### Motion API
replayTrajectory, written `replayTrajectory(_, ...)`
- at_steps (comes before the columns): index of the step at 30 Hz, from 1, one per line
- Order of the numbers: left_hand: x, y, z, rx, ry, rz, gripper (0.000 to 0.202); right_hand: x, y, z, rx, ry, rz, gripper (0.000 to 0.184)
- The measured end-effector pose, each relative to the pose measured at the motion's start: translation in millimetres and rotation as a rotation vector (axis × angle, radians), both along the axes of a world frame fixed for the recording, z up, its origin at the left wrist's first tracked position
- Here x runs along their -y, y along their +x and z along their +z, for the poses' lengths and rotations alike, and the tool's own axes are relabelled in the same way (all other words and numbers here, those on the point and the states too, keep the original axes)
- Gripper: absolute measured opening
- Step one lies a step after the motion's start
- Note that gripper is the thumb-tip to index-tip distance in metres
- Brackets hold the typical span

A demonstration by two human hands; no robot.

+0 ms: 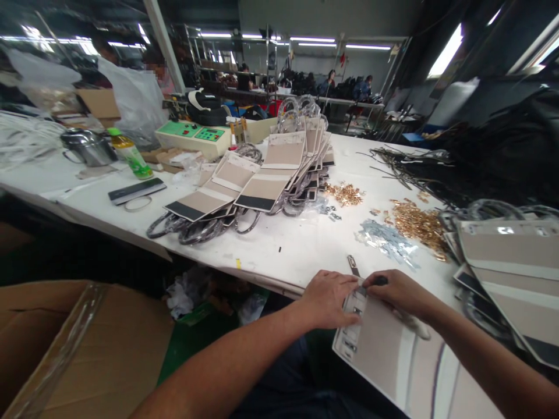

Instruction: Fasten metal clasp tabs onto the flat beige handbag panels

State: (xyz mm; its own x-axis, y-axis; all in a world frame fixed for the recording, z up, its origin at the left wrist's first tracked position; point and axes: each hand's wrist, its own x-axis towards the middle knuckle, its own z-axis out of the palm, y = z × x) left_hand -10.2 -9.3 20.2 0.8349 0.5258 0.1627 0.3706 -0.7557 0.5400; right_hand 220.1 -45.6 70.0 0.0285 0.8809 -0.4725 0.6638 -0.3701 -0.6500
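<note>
A flat beige bag panel with a white border (384,349) lies over the table's near edge in front of me. My left hand (328,298) rests on its top left corner, fingers curled and pressing it down. My right hand (399,291) is closed in a pinch on a small dark tool (379,281) held against the panel's top edge. A small metal strip (353,265) lies on the table just beyond my fingers. Piles of gold fittings (417,224) and silvery fittings (386,240) sit a little farther out.
A fanned row of similar panels with clear handles (262,180) crosses the table's middle; another stack (510,262) lies at right. A green control box (194,138), bottle (131,156), kettle (87,146) stand at left. Black straps (410,163) far right. A cardboard box (87,343) sits below left. People work behind.
</note>
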Motion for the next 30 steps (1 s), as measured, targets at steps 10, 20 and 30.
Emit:
replayTrajectory(10,0,1,0.7,-0.032,0.009,0.055,0.081,0,-2,-7.2,0.087,0.043,-0.014,0.027)
replayTrajectory(20,-8,14,12.2,-0.039,-0.119,0.215,0.054,5,-5,-14.4,0.270,0.203,-0.009,0.007)
replayTrajectory(30,-56,49,56.8,-0.401,-0.437,0.179,0.028,9,-6,-9.0,0.206,0.187,-0.087,0.008)
